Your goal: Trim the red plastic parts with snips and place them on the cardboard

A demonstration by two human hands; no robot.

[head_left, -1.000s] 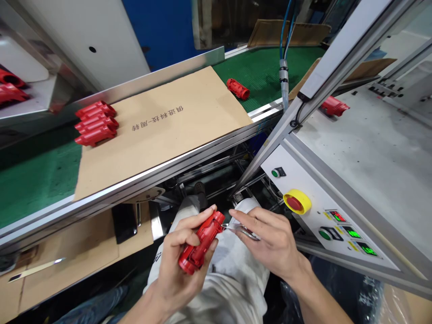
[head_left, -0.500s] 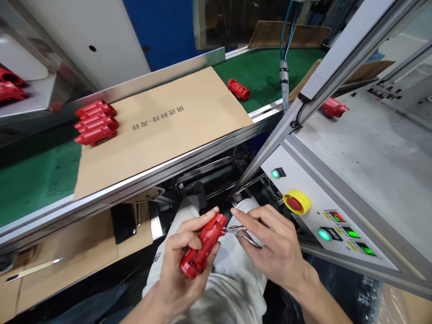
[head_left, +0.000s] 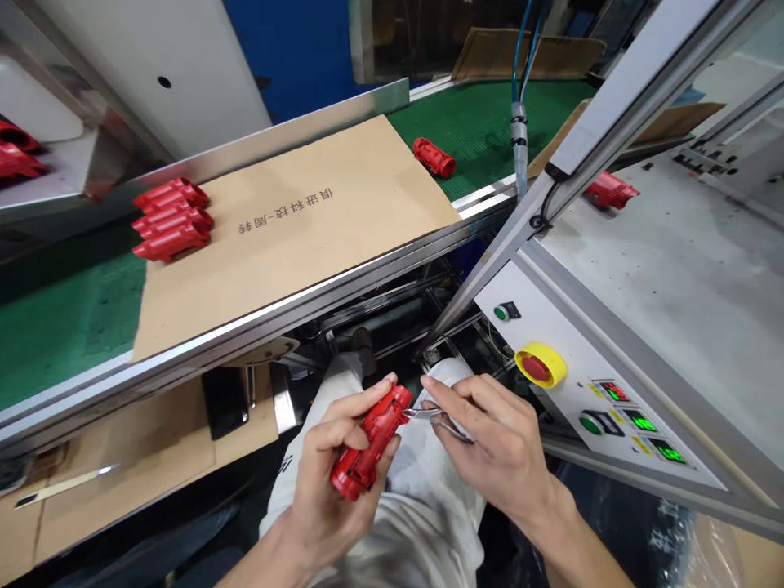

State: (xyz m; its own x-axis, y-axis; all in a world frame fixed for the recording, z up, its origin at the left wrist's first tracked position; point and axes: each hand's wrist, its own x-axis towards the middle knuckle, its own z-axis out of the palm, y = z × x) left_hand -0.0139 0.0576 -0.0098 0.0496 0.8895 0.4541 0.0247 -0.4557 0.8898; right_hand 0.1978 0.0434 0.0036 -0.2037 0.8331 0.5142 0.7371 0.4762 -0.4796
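Note:
My left hand (head_left: 334,461) is shut around a red plastic housing (head_left: 371,445), a ribbed, tube-like moulded part held tilted over my lap. My right hand (head_left: 496,437) pinches small steel pliers (head_left: 442,420) between thumb and fingers. The tips of the pliers reach the upper end of the housing, right at its edge. Much of the housing's underside is hidden by my left fingers.
Above my hands runs a conveyor with an aluminium rail (head_left: 257,318), green belt (head_left: 483,135) and printed kraft cardboard sheet (head_left: 306,224). Stacked red parts (head_left: 171,220) lie on the sheet, and another red part (head_left: 434,157) lies on the belt. A control panel (head_left: 569,392) with an emergency stop button (head_left: 537,367) stands to the right.
The red housing has turned slightly in my left hand, and the view has shifted a little. The pliers stay at the housing's upper end.

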